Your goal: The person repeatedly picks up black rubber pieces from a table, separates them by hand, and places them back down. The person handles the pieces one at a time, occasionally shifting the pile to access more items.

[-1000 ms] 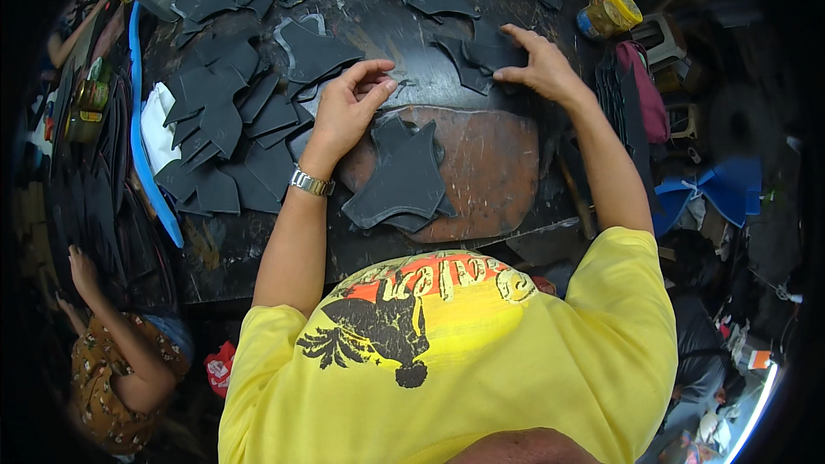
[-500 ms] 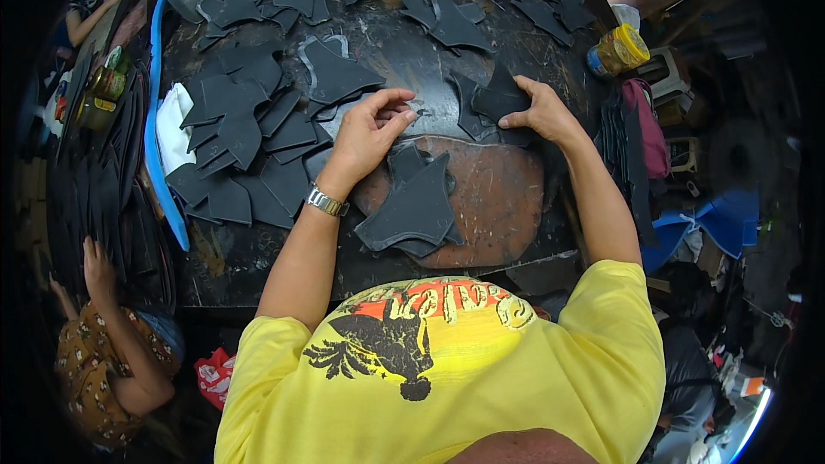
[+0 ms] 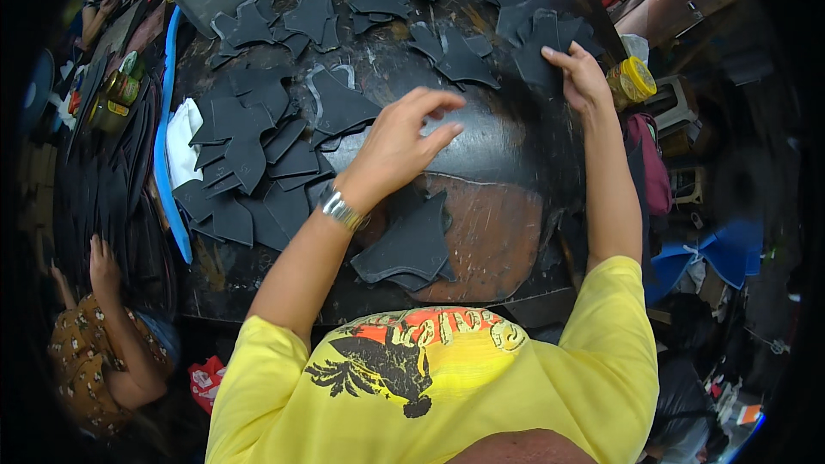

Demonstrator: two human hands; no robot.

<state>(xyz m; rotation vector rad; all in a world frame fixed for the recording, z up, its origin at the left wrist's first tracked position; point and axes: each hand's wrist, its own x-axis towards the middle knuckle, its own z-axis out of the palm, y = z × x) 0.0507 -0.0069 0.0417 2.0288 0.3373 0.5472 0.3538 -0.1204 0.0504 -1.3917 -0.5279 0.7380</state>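
A: What is the right hand (image 3: 581, 77) on?

B: A dark cut piece (image 3: 543, 45) at the far right of the round worktop (image 3: 490, 232), near the yellow-lidded jar (image 3: 632, 79). Its fingers (image 3: 559, 56) lie on the piece's edge, pinching or pressing it; I cannot tell whether it is lifted.

A: And the left hand (image 3: 402, 142)?

B: It hovers over the bare middle of the worktop, fingers loosely curled and spread, holding nothing. A metal wristwatch (image 3: 342, 209) sits on that wrist.

A: How would such a piece handle?

B: I'd judge it thin, light and floppy, like leather or rubber sheet. The stack of cut pieces (image 3: 411, 245) at the near edge lies flat, and the overlapping heap (image 3: 249, 163) on the left drapes piece over piece. Not fragile, but likely to droop if held by one tip.

A: Where to take hold?

B: At a broad edge rather than a pointed corner, thumb beneath and fingers on top. Sliding it to overhang a neighbour first should make the pinch easier, since it lies flat against the worktop.
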